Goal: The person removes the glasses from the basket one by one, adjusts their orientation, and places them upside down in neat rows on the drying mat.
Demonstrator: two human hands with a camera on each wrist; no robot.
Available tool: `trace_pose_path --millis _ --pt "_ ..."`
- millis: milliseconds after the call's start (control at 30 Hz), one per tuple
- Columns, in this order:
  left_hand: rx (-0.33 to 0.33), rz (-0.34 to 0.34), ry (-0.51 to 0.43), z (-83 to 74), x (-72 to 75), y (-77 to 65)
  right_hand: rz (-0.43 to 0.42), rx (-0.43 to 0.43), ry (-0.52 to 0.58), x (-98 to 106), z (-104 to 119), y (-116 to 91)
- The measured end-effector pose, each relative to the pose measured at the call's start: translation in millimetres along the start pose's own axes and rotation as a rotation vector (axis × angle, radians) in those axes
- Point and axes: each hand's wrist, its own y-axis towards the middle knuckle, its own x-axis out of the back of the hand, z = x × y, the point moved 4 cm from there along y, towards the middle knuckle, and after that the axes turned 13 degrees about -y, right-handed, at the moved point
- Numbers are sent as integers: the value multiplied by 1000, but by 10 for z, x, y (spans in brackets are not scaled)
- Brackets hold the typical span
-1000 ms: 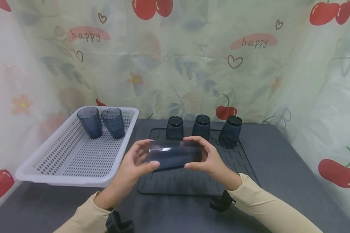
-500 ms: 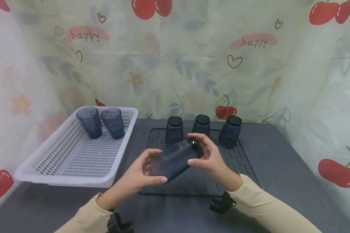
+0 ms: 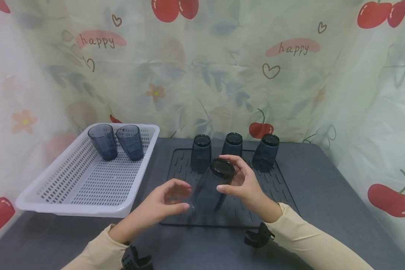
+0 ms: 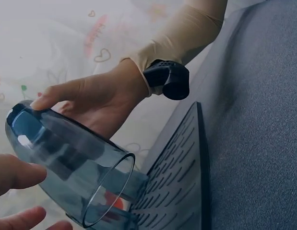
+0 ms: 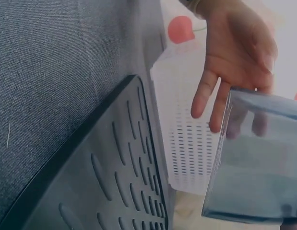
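We see the left hand (image 3: 166,201) slanting up from the frame's lower left, thumb and fingers parted, just beside the glass (image 3: 206,193), which tilts base-up at centre over the mat (image 3: 274,184), clamped near its base by the right hand (image 3: 244,185), angled in from lower right

Toward the far edge of the worktop (image 3: 327,202), the right hand (image 3: 244,183) hides the lower part of the middle upside-down glass (image 3: 233,144). In the head view the lower end of the held glass (image 3: 210,189) is blurred, and the worktop's near edge is cut off. The right wrist view crops away the held glass's base; the left wrist view cuts off much of the left hand (image 3: 165,198).
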Motion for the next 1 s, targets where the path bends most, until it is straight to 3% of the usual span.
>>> trace_pose_path --millis 233,1000 --pt "39 22 30 34 34 -22 8 -13 -49 12 3 -3" --pt "53 67 55 115 92 -81 5 -86 -156 144 -43 -72"
